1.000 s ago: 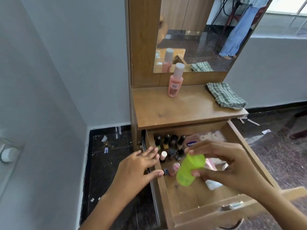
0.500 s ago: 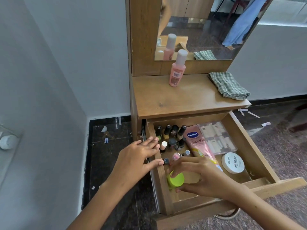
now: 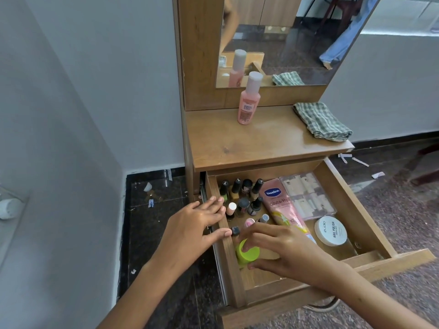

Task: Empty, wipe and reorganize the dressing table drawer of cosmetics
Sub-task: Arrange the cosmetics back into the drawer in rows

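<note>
Head view: I see the drawer (image 3: 370, 211) open.
Right hand (image 3: 282, 248): it holds the green bottle (image 3: 247, 252), lying sideways near the drawer's front left, cap toward the left.
Left hand (image 3: 190, 224): fingers straight, resting on the drawer's left wall, just beside the bottle.

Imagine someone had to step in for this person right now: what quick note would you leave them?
Left hand: open, resting on the left wall of the open drawer.
Right hand: gripping a lime-green bottle lying at the drawer's front left.
In the drawer: nail polish bottles, Vaseline tube, clear packet of false nails, nail polish remover tub.
On the tabletop: pink bottle and checked cloth.
Done: drawer open.
Left: emptying, wiping, rearranging.
</note>
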Demonstrator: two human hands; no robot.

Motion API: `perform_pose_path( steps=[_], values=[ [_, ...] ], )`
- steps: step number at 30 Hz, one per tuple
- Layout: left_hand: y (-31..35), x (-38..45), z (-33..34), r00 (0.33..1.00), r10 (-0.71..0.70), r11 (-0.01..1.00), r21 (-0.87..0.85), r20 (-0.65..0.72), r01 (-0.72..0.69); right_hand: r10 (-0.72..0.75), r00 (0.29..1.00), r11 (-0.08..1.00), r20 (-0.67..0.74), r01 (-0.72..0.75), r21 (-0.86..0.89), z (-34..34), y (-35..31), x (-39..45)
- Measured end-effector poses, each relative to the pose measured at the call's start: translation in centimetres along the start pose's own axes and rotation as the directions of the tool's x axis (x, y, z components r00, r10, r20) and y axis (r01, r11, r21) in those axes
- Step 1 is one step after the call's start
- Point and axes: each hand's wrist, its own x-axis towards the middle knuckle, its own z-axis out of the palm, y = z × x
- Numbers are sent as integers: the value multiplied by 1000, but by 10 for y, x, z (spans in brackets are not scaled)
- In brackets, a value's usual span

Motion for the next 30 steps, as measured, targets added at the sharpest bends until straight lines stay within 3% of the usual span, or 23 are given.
perform_pose_path(
  steps=[6,10,13,18,20,24,28,30],
  values=[
    [-1,1,0,1000,-3,1000,-1,9,3,-45,999,994,-6,44,-102,-16,-5,-4],
    [-1,3,-1,1000,-12,1000,10,27,11,-4,975,995,-222,-18,-97,-41,-3,4],
    [-2,3,-2,998,-35,999,-17,44,36,103,886,985,-452,-153,-75,-56,12,21],
    [-4,13,-9,993,8,990,138,116,-24,278,636,947,-720,-305,96,-70,41,72],
    [-8,18,-6,950,-22,996,89,310,-5,352,574,924,-740,-339,176,-71,53,95],
    [-19,40,-1,799,-19,976,184,600,-115,411,516,894,-752,-391,220,-72,76,134],
    [-24,43,4,798,31,965,191,602,-181,478,474,867,-740,-392,308,-72,83,161],
    [-28,40,6,831,28,968,193,556,-163,517,456,848,-725,-389,360,-72,87,168]
  ],
)
